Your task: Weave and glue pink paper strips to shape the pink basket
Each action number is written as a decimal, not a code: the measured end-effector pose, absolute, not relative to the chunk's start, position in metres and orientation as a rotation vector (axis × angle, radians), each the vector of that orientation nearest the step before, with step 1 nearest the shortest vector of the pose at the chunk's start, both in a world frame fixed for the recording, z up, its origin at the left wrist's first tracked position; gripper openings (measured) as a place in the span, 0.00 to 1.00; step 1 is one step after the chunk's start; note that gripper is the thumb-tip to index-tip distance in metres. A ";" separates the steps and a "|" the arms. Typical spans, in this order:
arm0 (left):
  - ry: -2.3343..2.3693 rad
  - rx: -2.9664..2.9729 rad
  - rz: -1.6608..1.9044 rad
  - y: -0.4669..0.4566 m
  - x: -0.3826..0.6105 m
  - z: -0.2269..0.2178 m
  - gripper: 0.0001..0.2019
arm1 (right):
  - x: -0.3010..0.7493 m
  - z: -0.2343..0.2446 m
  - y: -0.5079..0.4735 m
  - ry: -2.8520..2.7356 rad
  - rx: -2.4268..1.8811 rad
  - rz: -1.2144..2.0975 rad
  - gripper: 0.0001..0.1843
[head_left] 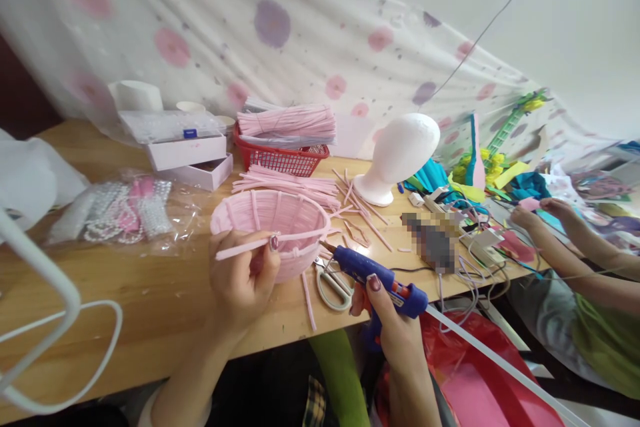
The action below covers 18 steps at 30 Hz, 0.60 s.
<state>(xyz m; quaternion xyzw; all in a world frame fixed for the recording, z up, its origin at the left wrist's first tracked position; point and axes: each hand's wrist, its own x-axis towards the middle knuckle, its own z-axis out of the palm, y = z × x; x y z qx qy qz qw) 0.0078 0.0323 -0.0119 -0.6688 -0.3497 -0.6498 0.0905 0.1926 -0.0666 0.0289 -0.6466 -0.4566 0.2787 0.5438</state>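
My left hand (243, 275) is closed around a thin pink strip (240, 249) and presses it against the side of a pink woven basket (273, 221) tilted on the wooden table (150, 293). Thumb and fingers pinch the strip near the basket's rim. My right hand (387, 317) grips a blue hot glue gun (373, 277); its nozzle points left at the basket's rim where the strip meets it. A white glue stick runs out of the gun's back toward the lower right.
Scissors (334, 283) lie beside the gun. Loose pink strips (295, 183) lie behind the basket, with a red basket (280, 157) of more strips, pink boxes (187, 153) and a white foam head (400, 153). Another person's hands (540, 213) work at the right among coloured scraps.
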 end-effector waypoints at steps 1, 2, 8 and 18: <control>-1.046 -1.992 -1.929 0.032 0.008 -0.013 0.04 | 0.192 0.028 -0.067 -1.078 -1.533 0.670 0.34; -1.053 -1.996 -1.926 0.033 0.008 -0.014 0.04 | 0.191 0.028 -0.068 -1.072 -1.528 0.679 0.35; -1.059 -1.995 -1.909 0.033 0.008 -0.013 0.04 | 0.188 0.023 -0.071 -1.031 -1.508 0.709 0.32; -1.061 -1.986 -1.879 0.032 0.007 -0.009 0.03 | 0.184 0.010 -0.075 -1.027 -1.520 0.720 0.31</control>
